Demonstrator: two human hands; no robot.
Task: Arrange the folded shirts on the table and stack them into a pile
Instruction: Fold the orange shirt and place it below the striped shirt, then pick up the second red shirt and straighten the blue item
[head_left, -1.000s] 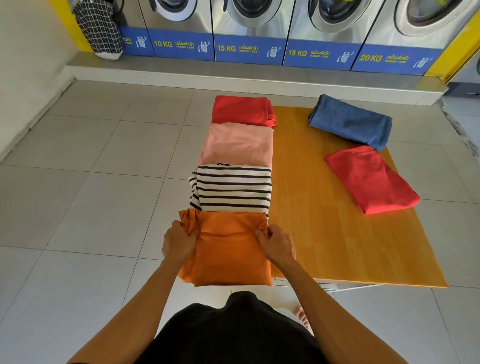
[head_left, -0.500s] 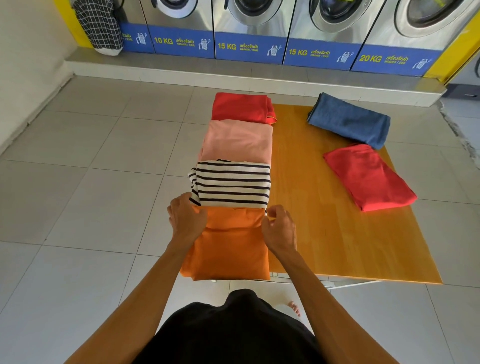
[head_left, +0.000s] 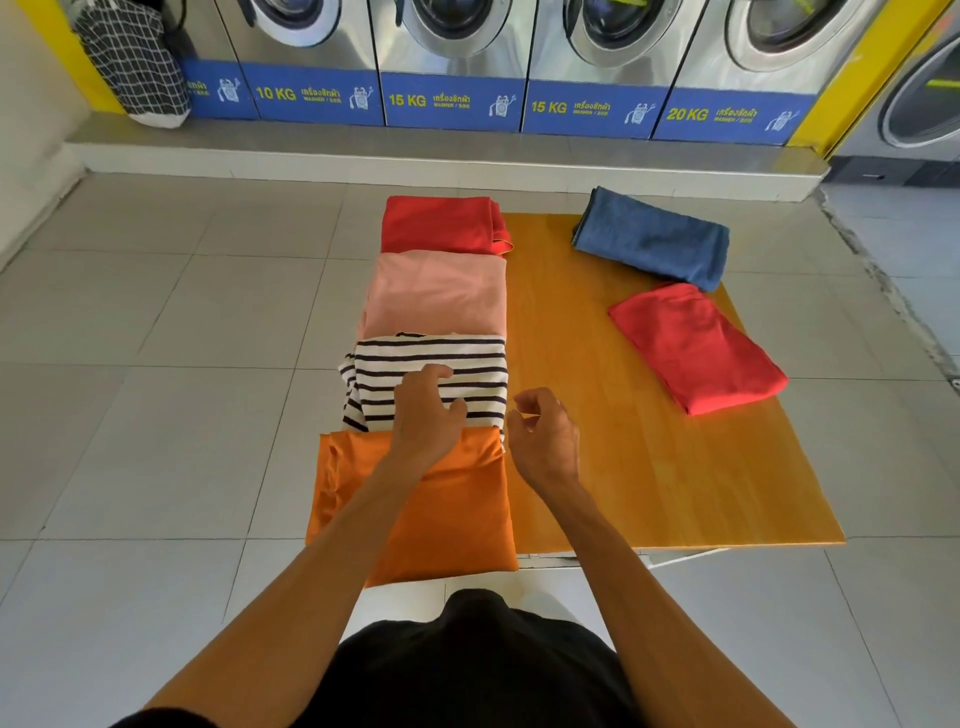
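Along the left side of the wooden table (head_left: 623, 441) lies a row of folded shirts: a red shirt (head_left: 439, 223) farthest, a pink shirt (head_left: 436, 293), a striped shirt (head_left: 467, 364), and an orange shirt (head_left: 441, 509) nearest me. My left hand (head_left: 423, 410) lies with spread fingers on the striped shirt, holding nothing. My right hand (head_left: 545, 434) hovers just right of the row, fingers loosely curled and empty. A blue shirt (head_left: 654, 239) and a second red shirt (head_left: 696, 345) lie apart on the table's right side.
Washing machines (head_left: 452, 62) line a raised ledge beyond the table. A checked laundry bag (head_left: 135, 62) stands at the far left. Tiled floor (head_left: 156, 364) surrounds the table. The shirts in the row overhang the table's left edge.
Both hands have let go of the orange shirt's far edge. My left hand moved forward onto the striped shirt; my right hand lifted off to the right.
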